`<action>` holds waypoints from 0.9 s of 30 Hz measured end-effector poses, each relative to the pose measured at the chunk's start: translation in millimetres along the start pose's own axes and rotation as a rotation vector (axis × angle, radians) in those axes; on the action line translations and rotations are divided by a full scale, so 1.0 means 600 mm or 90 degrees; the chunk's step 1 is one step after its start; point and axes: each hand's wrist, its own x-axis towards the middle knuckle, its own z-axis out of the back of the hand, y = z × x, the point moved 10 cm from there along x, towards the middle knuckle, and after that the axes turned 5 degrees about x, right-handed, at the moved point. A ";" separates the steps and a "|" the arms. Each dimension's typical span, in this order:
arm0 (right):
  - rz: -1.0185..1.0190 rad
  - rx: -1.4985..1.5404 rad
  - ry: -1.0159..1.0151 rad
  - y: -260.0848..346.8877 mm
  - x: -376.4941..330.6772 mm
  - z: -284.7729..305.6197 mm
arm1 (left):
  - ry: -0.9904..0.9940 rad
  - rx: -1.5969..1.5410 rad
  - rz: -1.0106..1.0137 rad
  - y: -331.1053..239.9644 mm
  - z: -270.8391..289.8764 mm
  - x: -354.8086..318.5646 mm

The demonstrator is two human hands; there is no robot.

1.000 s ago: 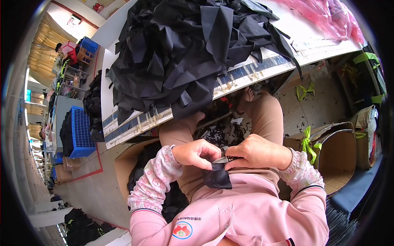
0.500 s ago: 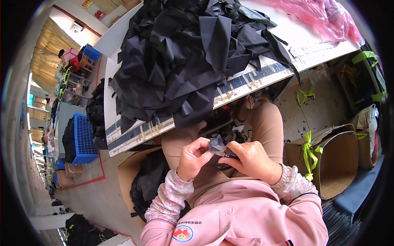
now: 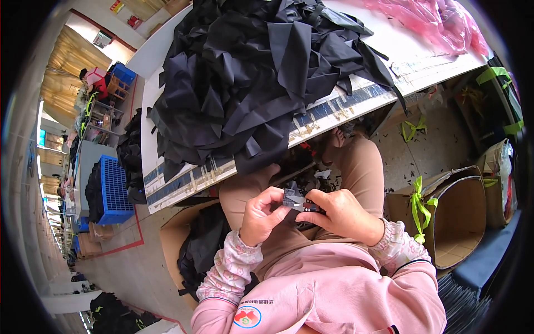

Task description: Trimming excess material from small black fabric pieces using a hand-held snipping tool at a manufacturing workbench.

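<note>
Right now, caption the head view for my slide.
Seated person's left hand and right hand pinch a small dark fabric piece below a table piled with black cloth.

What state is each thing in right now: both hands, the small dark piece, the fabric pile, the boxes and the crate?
Left hand: closed, pinching the small dark piece.
Right hand: closed on the same piece.
Small dark piece: held between both hands above the lap.
Black fabric pile: heaped loose on the table, hanging over the edge.
Cardboard box on the right: open.
Cardboard box on the left: open, dark fabric inside.
Blue crate: upright on the floor.
</note>
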 end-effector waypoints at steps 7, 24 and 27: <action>0.012 -0.009 -0.003 0.006 0.006 0.002 | 0.001 -0.002 0.005 0.000 -0.001 0.001; 0.022 -0.103 0.005 0.003 -0.005 -0.009 | -0.034 0.069 -0.021 -0.009 0.012 -0.006; 0.010 -0.057 -0.001 0.002 -0.001 -0.009 | -0.058 0.089 -0.023 -0.016 0.027 -0.012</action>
